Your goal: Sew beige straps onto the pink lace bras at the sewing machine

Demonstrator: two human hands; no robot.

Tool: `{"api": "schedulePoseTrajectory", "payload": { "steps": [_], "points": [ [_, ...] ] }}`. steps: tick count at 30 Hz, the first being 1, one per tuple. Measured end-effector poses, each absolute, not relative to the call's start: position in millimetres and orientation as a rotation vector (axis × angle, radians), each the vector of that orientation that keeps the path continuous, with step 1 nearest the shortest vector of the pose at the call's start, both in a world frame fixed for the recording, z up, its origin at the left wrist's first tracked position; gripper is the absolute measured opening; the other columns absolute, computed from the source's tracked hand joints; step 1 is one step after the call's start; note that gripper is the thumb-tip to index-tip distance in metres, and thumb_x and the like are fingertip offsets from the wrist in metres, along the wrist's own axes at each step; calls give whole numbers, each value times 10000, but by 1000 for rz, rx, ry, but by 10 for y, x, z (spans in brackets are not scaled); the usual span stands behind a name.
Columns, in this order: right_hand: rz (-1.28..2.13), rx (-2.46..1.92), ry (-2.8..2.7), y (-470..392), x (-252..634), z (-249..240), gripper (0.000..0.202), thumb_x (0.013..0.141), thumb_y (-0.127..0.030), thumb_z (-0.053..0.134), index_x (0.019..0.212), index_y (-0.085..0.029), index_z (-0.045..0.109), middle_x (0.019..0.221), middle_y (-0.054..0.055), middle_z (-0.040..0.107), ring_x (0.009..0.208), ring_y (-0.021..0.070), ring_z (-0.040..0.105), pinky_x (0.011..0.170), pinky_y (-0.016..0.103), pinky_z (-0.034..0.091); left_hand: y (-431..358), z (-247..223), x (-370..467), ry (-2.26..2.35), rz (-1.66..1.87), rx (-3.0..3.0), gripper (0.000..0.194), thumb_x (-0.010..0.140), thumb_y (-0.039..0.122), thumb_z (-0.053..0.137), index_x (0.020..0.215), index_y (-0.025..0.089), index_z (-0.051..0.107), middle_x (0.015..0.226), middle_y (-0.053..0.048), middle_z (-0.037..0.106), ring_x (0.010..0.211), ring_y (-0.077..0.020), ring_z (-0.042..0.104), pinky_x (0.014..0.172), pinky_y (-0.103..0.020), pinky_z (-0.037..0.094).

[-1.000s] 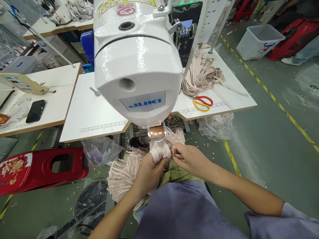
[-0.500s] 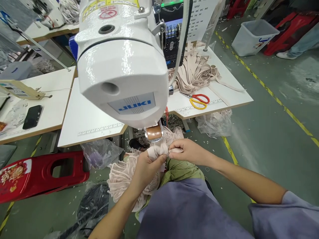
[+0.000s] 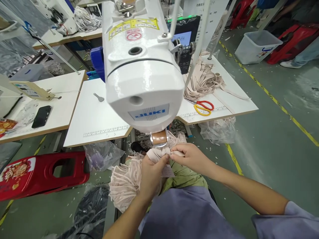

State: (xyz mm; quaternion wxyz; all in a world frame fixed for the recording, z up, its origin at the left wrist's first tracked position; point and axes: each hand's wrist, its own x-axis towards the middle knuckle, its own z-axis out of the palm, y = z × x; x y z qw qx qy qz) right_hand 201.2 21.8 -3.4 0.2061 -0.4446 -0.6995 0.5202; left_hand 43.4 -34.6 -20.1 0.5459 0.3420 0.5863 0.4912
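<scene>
Below the head of a white JUKI sewing machine (image 3: 147, 89), both hands meet at a pale beige fabric strip (image 3: 156, 155). My left hand (image 3: 153, 172) grips its folded part, thumb on top. From the right, my right hand (image 3: 190, 156) pinches the strip's end between thumb and fingers. The fingertips of both hands nearly touch. A bundle of beige lace-edged pieces (image 3: 126, 184) hangs over my lap, left of my left hand. Just above the strip is a metal frame with a brown centre (image 3: 159, 137).
Red and yellow scissors (image 3: 204, 108) lie on the right tabletop (image 3: 234, 101), beside a heap of beige straps (image 3: 201, 81). A black phone (image 3: 42, 117) rests on the left table. A red stool (image 3: 45, 172) stands lower left. At the upper right, a person's leg shows near a grey bin (image 3: 258, 48).
The view has shifted, so the machine appears farther right and lower, and a small grey tool now shows on the table. Both hands still hold the strip, my left hand turned more upright.
</scene>
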Motion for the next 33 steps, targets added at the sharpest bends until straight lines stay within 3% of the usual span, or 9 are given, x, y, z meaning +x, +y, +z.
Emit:
{"api": "schedulePoseTrajectory", "payload": {
  "steps": [4, 7, 9, 11, 14, 19, 23, 28, 33],
  "points": [
    [1583, -1183, -1972, 324, 2011, 57, 132, 770, -280, 542, 724, -184, 619, 569, -42, 445, 542, 105, 378, 520, 242, 272, -447, -271, 333, 1328, 1252, 711, 306, 775, 445, 752, 845, 160, 666, 787, -31, 694, 761, -169, 644, 705, -262, 513],
    [1902, -1117, -1804, 500, 2005, 168, 199, 729, -345, 585, 821, -177, 639, 578, -51, 459, 501, 89, 353, 475, 230, 261, -553, -394, 268, 1185, 1477, 493, 576, 709, 706, 688, 1062, 251, 656, 973, -32, 720, 874, -210, 680, 738, -302, 541],
    [2024, -1027, -1824, 636, 1976, 274, 218, 716, -355, 611, 840, -179, 646, 595, -47, 489, 504, 86, 368, 469, 225, 268, -605, -434, 267, 1058, 1483, 433, 842, 704, 907, 423, 1320, 343, 529, 1131, -54, 707, 931, -253, 694, 734, -360, 560],
    [2091, -943, -1991, 763, 1928, 390, 199, 728, -339, 622, 855, -192, 663, 579, -54, 483, 484, 83, 354, 460, 227, 256, -617, -426, 258, 991, 1411, 529, 974, 719, 944, 143, 1524, 400, 222, 1262, -85, 667, 976, -290, 698, 762, -432, 566],
    [1797, -960, -2357, 909, 1843, 513, 87, 753, -251, 597, 699, -196, 637, 541, -50, 455, 477, 84, 319, 481, 249, 240, -534, -398, 130, 1107, 1496, 947, 945, 787, 888, 181, 1565, 368, 49, 1351, -126, 615, 1073, -314, 673, 858, -473, 548],
    [1179, -960, -2559, 999, 1774, 470, 203, 763, -203, 566, 567, -194, 513, 505, -26, 445, 545, 112, 348, 546, 275, 252, -233, -458, -243, 1298, 1208, 2256, 652, 783, 476, 745, 1380, 281, 569, 1278, -133, 666, 1185, -351, 618, 1072, -460, 443],
    [1116, -948, -2583, 980, 1771, 438, 162, 781, -192, 549, 619, -190, 545, 520, -12, 473, 582, 127, 395, 571, 283, 259, -18, -488, -375, 1310, 878, 2736, 494, 816, 397, 719, 1285, 254, 660, 1167, -130, 722, 1091, -333, 669, 1049, -450, 474],
    [1089, -931, -2574, 956, 1790, 443, 127, 802, -167, 553, 690, -186, 611, 596, -4, 536, 606, 135, 448, 590, 278, 297, 82, -452, -370, 1256, 873, 2833, 468, 842, 340, 689, 1296, 238, 645, 1103, -118, 741, 1054, -307, 681, 1039, -440, 485],
    [875, -886, -2390, 877, 1912, 168, 158, 877, -283, 596, 982, -217, 694, 1024, 84, 649, 984, 237, 583, 813, 338, 441, -23, -355, -248, 1400, 861, 2671, 516, 845, 279, 663, 1346, 180, 586, 1190, -146, 695, 1090, -315, 655, 1000, -417, 515]
  ]
}}
